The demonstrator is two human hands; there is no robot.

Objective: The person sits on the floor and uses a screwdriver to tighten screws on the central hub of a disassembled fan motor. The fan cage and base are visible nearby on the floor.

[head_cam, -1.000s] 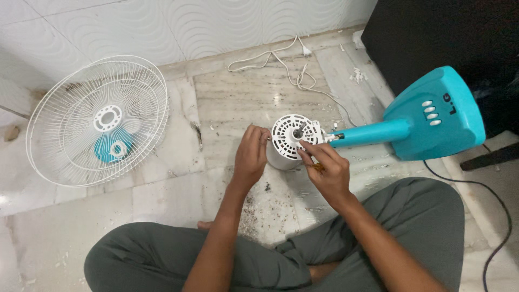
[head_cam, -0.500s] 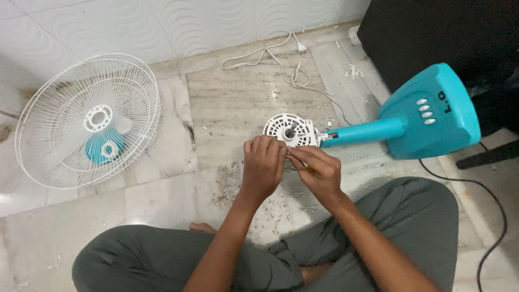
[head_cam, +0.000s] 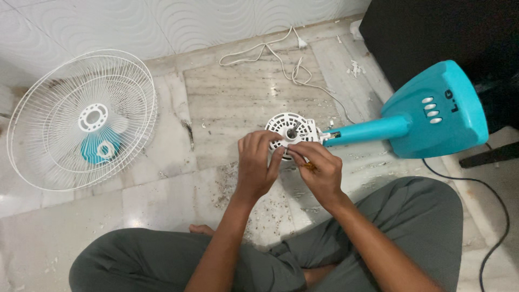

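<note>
One fan motor (head_cam: 292,131) lies mid-floor on its teal stand (head_cam: 427,116); the left hand (head_cam: 258,166) curls against its near rim, the right hand (head_cam: 319,170) pinches a small tool (head_cam: 309,166). Far left – one white grille (head_cam: 81,119); two cords – white (head_cam: 281,59), black (head_cam: 486,216) – cross the gritty marble floor (head_cam: 232,103).

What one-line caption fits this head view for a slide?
Seated on the floor, left hand and right hand work at a white fan motor housing on a teal stand; detached grille lies aside.

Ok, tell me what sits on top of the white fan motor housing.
A short metal shaft sticks up from the white motor housing. Left hand and right hand cover its near edge, hiding whatever lies there.
</note>
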